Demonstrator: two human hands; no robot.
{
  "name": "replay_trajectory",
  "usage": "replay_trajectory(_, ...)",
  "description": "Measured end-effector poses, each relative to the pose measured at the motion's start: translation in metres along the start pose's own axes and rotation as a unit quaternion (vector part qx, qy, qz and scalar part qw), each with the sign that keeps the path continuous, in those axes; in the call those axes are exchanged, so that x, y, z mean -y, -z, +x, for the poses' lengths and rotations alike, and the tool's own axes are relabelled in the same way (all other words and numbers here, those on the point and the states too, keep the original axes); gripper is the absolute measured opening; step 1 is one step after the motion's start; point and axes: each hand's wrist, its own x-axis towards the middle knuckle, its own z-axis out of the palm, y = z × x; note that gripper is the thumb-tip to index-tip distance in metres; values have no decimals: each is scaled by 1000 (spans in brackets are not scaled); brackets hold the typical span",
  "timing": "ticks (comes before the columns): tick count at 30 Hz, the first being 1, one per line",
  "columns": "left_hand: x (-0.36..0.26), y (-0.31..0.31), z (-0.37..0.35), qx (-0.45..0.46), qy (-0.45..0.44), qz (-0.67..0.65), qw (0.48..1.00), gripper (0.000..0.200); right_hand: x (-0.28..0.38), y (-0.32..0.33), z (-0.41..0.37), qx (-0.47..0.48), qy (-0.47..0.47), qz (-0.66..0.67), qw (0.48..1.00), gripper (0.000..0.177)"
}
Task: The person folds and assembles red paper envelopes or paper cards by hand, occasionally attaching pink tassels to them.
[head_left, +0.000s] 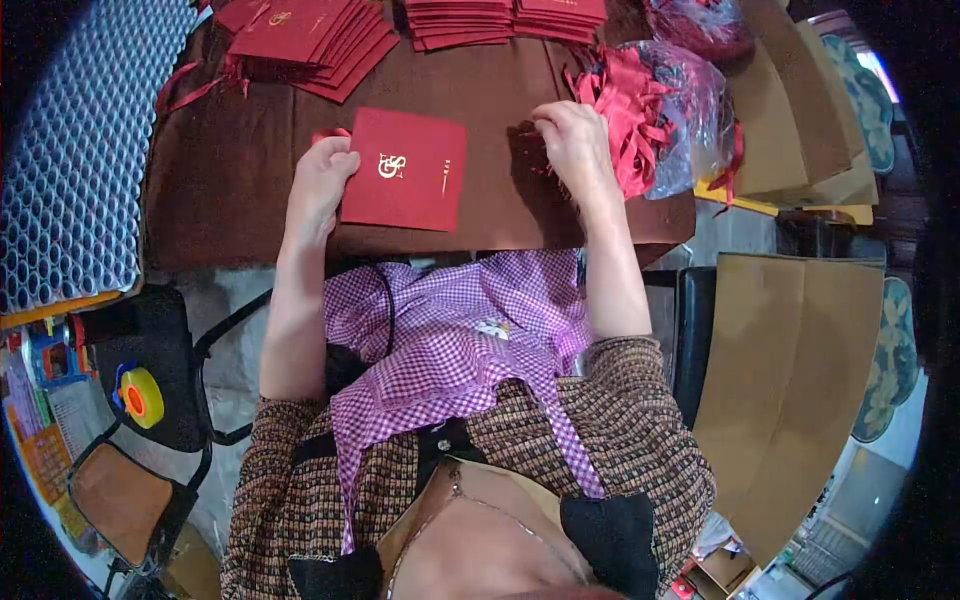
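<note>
We see moderate light, with a dark shadow on the brown cloth [240, 190] just below and left of the right hand's fingers [552, 114]. Glare streaks the clear plastic [690, 95] right of them. Well left of the left hand's fingers [340, 160], lens distortion bows the patterned sheet [75, 160]; farthest from the fingers, we find black corners

Dark-brown cloth-covered table [250, 200]: bearing stock | fanned pile of flat, red, gold-printed cards [315, 45]: lying far left | neat stacks of flat red cards [460, 25]: standing far centre | heap of glossy red ribbons [632, 115]: resting right, against crinkled clear plastic bag [697, 100]
</note>
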Motion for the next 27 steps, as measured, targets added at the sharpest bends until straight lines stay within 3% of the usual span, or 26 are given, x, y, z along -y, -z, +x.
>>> replay_trajectory(3, 5, 0, 2, 14, -13, 0, 1000, 29, -13, 0, 13, 19, -24, -55, 998, 13)
replay_trajectory(5, 8, 2, 5, 11, -1, 6, 1000, 30, -17, 0, 19, 115, -45, -111, 986, 15)
replay_trajectory(8, 5, 0, 5, 8, 15, 17, 1000, 31, -21, -8, 23, 185, -44, -117, 975, 18)
replay_trajectory(14, 6, 1, 6, 8, 16, -14, 1000, 29, -30, -27, 22, 166, 13, -145, 975, 15)
replay_trajectory(18, 7, 2, 8, -3, 14, 0, 1000, 32, -8, -17, 40, 14, 15, 43, 999, 10)
replay_trajectory(20, 11, 1, 8, 22, 4, -59, 998, 34, 19, -12, 42, -3, -49, 241, 969, 11)
replay_trajectory(24, 17, -6, 7, 5, -2, -54, 999, 34, 56, -24, 45, 13, 22, 383, 923, 11)
replay_trajectory(25, 16, -8, 5, 8, -13, -76, 997, 34, 70, -25, 44, 18, 21, 409, 912, 10)
replay_trajectory(26, 15, -9, 4, 7, -12, -74, 997, 34, 82, -28, 38, 65, -51, 477, 875, 11)
replay_trajectory(27, 14, -10, 2, 24, -23, -90, 995, 34, 87, -34, 36, 76, -40, 468, 879, 10)
